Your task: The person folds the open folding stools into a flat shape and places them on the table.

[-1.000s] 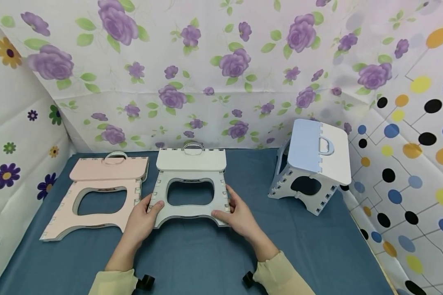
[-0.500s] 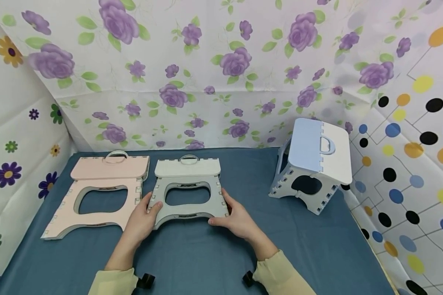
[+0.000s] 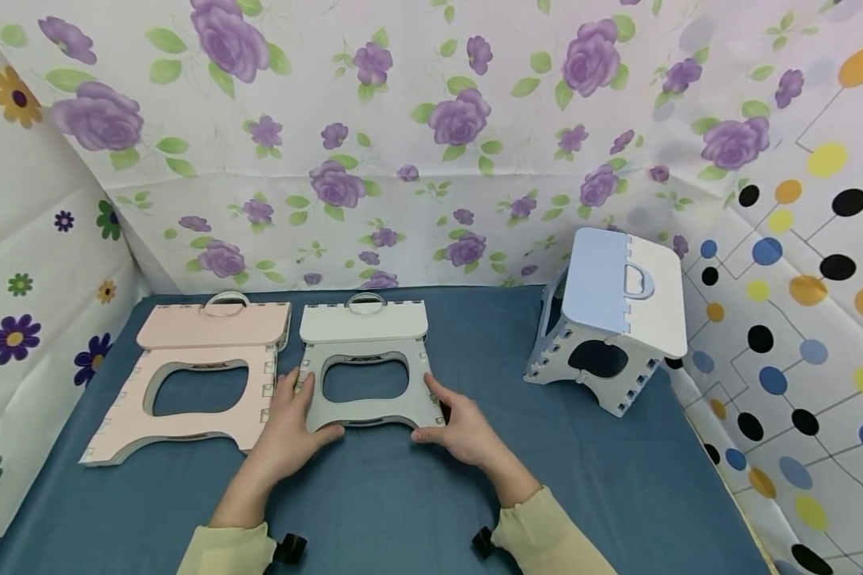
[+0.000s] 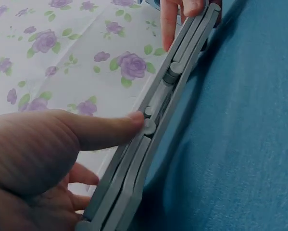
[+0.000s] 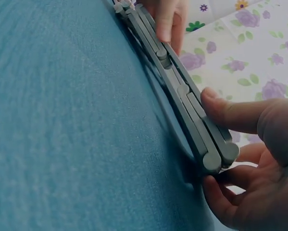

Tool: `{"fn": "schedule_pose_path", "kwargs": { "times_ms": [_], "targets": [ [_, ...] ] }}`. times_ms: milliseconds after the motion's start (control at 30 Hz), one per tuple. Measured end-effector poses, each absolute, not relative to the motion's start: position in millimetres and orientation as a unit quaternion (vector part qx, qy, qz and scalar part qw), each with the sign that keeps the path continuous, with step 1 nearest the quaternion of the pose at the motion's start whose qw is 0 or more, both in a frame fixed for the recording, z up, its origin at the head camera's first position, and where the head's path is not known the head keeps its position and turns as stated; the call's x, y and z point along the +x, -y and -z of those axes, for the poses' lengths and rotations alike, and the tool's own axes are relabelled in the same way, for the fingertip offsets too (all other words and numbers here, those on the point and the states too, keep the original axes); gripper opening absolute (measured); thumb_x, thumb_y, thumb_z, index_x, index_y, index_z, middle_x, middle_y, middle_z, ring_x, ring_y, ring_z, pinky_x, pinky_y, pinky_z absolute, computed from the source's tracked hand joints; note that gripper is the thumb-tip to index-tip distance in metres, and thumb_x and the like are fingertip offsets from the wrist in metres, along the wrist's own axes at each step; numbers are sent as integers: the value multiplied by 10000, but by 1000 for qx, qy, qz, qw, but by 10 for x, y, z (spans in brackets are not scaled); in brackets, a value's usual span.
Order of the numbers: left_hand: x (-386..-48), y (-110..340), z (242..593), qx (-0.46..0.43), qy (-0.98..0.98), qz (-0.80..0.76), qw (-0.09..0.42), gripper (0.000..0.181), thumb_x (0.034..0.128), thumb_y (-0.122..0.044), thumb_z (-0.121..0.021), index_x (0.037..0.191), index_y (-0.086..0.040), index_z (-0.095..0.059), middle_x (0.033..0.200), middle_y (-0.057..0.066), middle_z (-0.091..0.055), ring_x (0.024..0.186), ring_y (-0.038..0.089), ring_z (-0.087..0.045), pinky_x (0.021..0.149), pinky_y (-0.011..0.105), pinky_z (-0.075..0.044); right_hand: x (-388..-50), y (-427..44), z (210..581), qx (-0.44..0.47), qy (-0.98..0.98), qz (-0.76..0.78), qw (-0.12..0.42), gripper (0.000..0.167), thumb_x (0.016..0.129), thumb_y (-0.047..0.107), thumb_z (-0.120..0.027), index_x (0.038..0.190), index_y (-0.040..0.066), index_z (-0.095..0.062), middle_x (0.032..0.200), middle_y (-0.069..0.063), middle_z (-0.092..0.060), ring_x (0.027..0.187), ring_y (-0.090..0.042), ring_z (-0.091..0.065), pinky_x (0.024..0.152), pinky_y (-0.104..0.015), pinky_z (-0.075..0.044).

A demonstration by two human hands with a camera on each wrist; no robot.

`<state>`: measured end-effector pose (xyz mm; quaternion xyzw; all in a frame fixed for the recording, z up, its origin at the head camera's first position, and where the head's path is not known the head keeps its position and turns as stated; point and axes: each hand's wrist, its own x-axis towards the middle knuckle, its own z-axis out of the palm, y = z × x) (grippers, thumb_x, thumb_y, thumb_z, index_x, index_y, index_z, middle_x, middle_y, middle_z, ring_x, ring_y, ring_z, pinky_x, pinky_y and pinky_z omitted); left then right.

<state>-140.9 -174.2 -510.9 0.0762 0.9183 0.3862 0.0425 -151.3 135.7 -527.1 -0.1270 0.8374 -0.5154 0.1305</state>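
A folded stool with a white top panel [image 3: 363, 323] and pale grey legs lies flat on the blue cloth. At its lower left corner, my left hand [image 3: 282, 435] touches the side with fairly straight fingers, its thumb [image 4: 110, 131] against the lower edge. My right hand [image 3: 467, 431] holds the lower right corner between the thumb [image 5: 240, 115] and curled fingers. To the left lies a folded pink stool [image 3: 187, 427], close beside my left hand. An unfolded blue and white stool [image 3: 597, 279] stands at the right.
Blue cloth [image 3: 374, 511] covers the table. A floral curtain [image 3: 403, 144] hangs behind it, with a flower-patterned sheet [image 3: 50, 263] at the left and a dotted one [image 3: 784, 319] at the right. A black strap piece [image 3: 290, 549] sits at the left sleeve.
The white stool's top end has come down flatter and it sits slightly further left. My left hand has loosened, its thumb moving from the stool's face to its lower edge; the right thumb also lowered.
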Motion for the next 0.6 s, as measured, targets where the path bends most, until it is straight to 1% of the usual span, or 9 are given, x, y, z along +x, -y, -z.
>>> {"fn": "schedule_pose_path", "kwargs": {
  "times_ms": [67,100,133,200,267,367,467,600],
  "targets": [
    [-1412,1727,5128,82,-919,-383,41,981,899,-122,-882,1611,156,-267,1732,335,-38,1577,574,61,1202,756,-108,-1514,-1352,5274,-124,-847,503,120,985,886,169,-909,1685,147,-335,1703,-103,-370,1540,-305,-389,1147,-511,-439],
    [-1416,1717,5137,86,-919,-382,39,964,892,-79,-878,1609,154,-277,1739,324,-24,1582,559,69,1212,743,-95,-1515,-1348,5275,-124,-852,496,115,981,883,177,-912,1683,152,-344,1697,-103,-381,1535,-309,-396,1148,-514,-437],
    [-1419,1707,5148,91,-920,-380,37,941,886,-37,-869,1605,153,-292,1742,319,-29,1587,547,63,1218,734,-87,-1513,-1345,5283,-124,-856,489,111,981,880,189,-915,1682,158,-350,1692,-101,-393,1529,-310,-407,1146,-514,-441],
    [-1419,1688,5165,105,-923,-368,31,865,878,15,-854,1584,137,-370,1742,310,-81,1592,539,27,1226,722,-77,-1506,-1338,5298,-124,-864,477,105,985,872,206,-922,1680,166,-360,1674,-119,-420,1511,-329,-431,1142,-525,-442],
    [-1417,1680,5185,121,-928,-350,31,785,885,41,-834,1564,106,-445,1738,300,-134,1594,535,-2,1233,710,-71,-1496,-1333,5309,-122,-870,467,99,987,864,219,-930,1677,173,-372,1649,-144,-452,1485,-353,-460,1133,-540,-446],
    [-1412,1679,5199,133,-934,-331,33,668,895,61,-813,1512,60,-556,1737,278,-178,1598,523,-11,1239,700,-77,-1483,-1333,5334,-121,-878,453,95,991,853,240,-940,1673,184,-385,1601,-175,-496,1432,-378,-504,1110,-554,-458],
    [-1412,1689,5205,132,-935,-327,33,601,895,84,-800,1465,54,-610,1741,267,-176,1603,510,-5,1248,683,-70,-1473,-1325,5345,-127,-884,441,88,993,845,256,-946,1668,172,-397,1553,-208,-527,1386,-404,-531,1088,-573,-468],
    [-1420,1699,5205,126,-936,-328,26,541,882,104,-801,1402,54,-659,1739,263,-191,1606,501,-20,1252,674,-75,-1473,-1314,5341,-129,-889,432,84,998,840,281,-949,1667,170,-402,1518,-238,-538,1373,-432,-529,1081,-601,-461]
  ]
}}
